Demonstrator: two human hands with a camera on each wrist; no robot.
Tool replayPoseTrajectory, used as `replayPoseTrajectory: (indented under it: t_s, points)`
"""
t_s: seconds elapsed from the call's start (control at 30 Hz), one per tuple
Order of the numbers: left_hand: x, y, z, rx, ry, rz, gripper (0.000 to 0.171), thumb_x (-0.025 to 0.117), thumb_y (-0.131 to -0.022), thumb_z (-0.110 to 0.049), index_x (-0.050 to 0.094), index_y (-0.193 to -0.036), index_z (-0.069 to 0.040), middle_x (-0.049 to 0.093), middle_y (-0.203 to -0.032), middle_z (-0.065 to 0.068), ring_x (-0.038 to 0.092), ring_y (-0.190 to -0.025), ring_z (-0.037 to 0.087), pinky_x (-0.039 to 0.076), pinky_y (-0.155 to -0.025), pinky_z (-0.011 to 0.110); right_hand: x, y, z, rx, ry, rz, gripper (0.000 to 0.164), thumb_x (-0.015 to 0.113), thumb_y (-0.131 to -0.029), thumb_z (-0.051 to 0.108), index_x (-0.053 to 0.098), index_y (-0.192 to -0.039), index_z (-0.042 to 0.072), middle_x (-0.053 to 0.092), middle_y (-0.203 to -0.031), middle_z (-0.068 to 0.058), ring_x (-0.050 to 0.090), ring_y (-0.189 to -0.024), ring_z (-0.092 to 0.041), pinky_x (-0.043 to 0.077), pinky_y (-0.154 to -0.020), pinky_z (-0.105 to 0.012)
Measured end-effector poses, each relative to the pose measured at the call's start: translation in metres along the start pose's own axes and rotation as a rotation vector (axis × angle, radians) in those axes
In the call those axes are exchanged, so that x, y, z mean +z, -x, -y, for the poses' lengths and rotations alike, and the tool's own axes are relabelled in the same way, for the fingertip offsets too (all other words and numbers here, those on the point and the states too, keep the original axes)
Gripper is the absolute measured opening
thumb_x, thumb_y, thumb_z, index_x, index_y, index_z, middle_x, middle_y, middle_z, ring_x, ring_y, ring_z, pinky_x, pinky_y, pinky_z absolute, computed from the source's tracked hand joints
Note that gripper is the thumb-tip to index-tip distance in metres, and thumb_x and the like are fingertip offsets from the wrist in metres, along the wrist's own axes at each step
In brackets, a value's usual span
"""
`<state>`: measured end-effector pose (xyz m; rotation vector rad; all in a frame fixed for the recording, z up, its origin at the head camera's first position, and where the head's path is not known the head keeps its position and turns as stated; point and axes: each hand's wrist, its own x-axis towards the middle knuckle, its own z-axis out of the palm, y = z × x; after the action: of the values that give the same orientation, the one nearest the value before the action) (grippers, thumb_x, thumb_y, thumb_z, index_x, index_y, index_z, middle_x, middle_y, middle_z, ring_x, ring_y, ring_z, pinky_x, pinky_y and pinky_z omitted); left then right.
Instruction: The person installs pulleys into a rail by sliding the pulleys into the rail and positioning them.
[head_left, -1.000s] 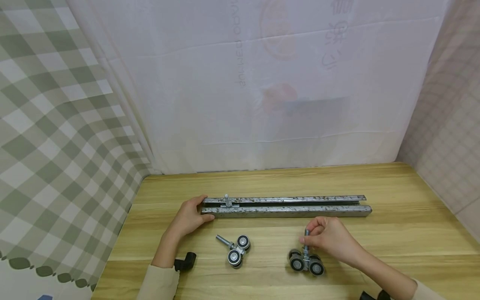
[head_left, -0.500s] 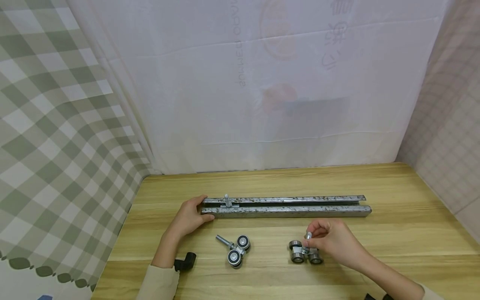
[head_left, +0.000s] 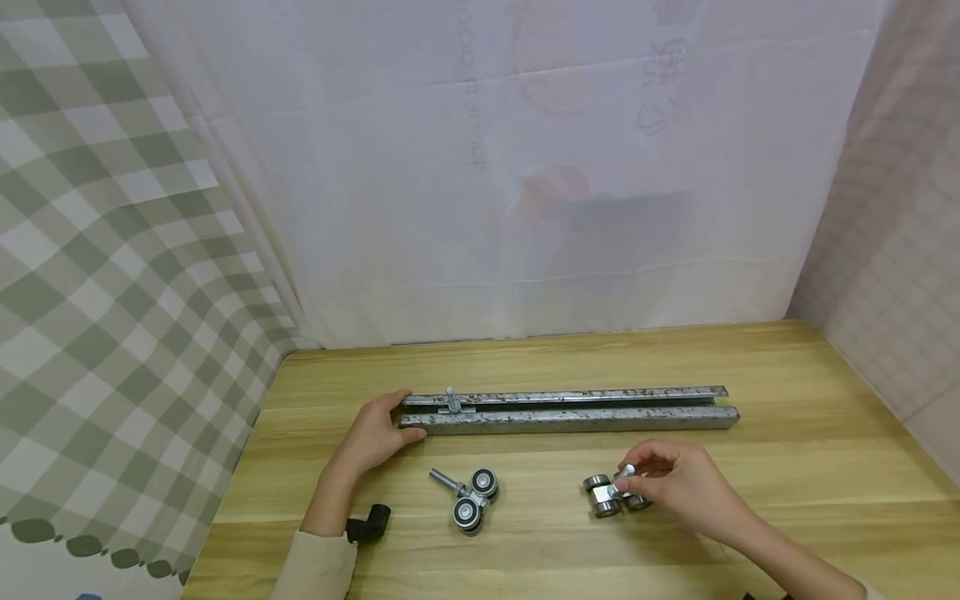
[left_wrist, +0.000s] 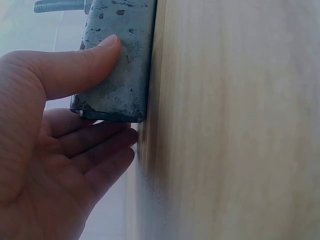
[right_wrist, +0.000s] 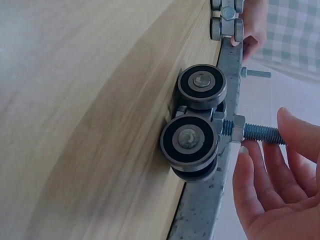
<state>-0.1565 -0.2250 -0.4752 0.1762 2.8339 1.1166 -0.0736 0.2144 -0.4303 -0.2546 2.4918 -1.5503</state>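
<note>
A long steel channel track (head_left: 585, 421) lies across the table with its slot upward. My left hand (head_left: 371, 433) grips its left end, thumb on the near side and fingers behind, as the left wrist view shows. Inside the slot near that end sits a bolt with a plate (head_left: 452, 405), its stem upright. My right hand (head_left: 678, 483) pinches the threaded stem (right_wrist: 262, 133) of a roller trolley (head_left: 602, 495) in front of the track; the stem is tilted. A second roller trolley (head_left: 467, 512) lies on its side, between the hands, stem pointing left.
The wooden table (head_left: 525, 575) reaches back to a white sheet (head_left: 420, 208). A green checked cloth (head_left: 90, 275) hangs on the left and a pale checked one (head_left: 892, 275) on the right. A black wrist mount (head_left: 369, 523) sits by the left forearm.
The trolley in my right hand has tipped and turned: its stem was upright, with wheel faces toward me, and now leans. It has shifted slightly right. My left hand keeps its grip on the track.
</note>
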Motion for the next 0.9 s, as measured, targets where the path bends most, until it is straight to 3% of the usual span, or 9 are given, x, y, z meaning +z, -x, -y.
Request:
replayPoseTrajectory:
  t_s: [0.47,0.9]
  points:
    - [0.0,0.0,0.002,-0.009,0.0,0.005,0.076,0.086,-0.088,-0.019,0.052,-0.151,0.004,0.054,-0.151,0.026,0.046,-0.143,0.045,0.036,-0.12,0.057,-0.014,0.01,-0.005,-0.005,0.008,-0.014,0.02,0.086,-0.088,0.014,0.077,-0.102,0.003,0.078,-0.101,-0.009,0.076,-0.087,-0.012,0.065,-0.07,-0.035]
    - [0.0,-0.001,0.003,-0.012,0.011,0.011,0.078,0.086,-0.088,-0.02,0.05,-0.152,0.004,0.053,-0.152,0.026,0.045,-0.144,0.044,0.036,-0.12,0.057,-0.02,0.015,-0.012,-0.006,0.038,-0.112,0.017,0.087,-0.086,0.01,0.078,-0.099,0.004,0.079,-0.094,-0.005,0.076,-0.083,-0.009,0.064,-0.069,-0.03]
